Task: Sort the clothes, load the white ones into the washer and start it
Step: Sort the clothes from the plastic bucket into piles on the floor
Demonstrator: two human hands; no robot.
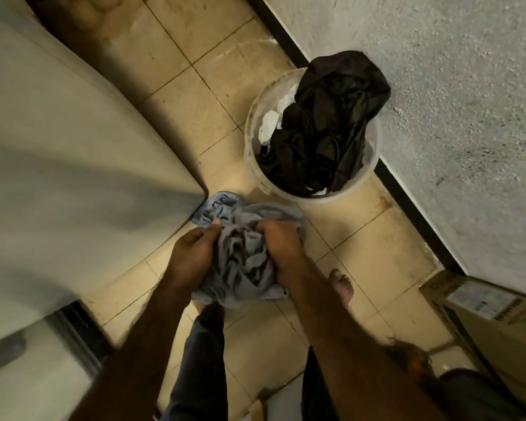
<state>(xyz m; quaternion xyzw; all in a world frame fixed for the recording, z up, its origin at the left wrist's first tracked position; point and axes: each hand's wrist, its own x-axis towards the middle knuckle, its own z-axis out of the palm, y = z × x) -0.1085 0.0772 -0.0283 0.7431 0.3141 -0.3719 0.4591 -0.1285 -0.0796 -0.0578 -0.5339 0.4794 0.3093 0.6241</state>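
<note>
On the left side, a big white machine [58, 141] fills much of the view, and its corner comes down close to the cloth in the hands. It looks blurry, so I cannot tell if it is the washer. A rough white wall [456, 86] runs along the right side, with a dark strip at its foot. Between the two lies a floor of tan tiles [176, 86].

A brown cardboard box [492, 317] sits low at the right edge, against the wall. A pale bucket [255, 123] stands on the floor, just beside the wall. It is packed full with black clothes [331, 126] that pile up over its rim. Some white cloth [274, 120] peeks out on the left side of the bucket, and a bit more white shows near its front edge.

Two bare arms reach down in the middle of the view. Between them is a light blue cloth [243, 253], all bunched up, held over the floor near the bucket. The left hand [195, 253] has its fingers closed on the left side of the cloth. The right hand [281, 247] has its fingers curled down tight into the right side. A bare foot [342, 285] stands on the tiles just beside the right arm
</note>
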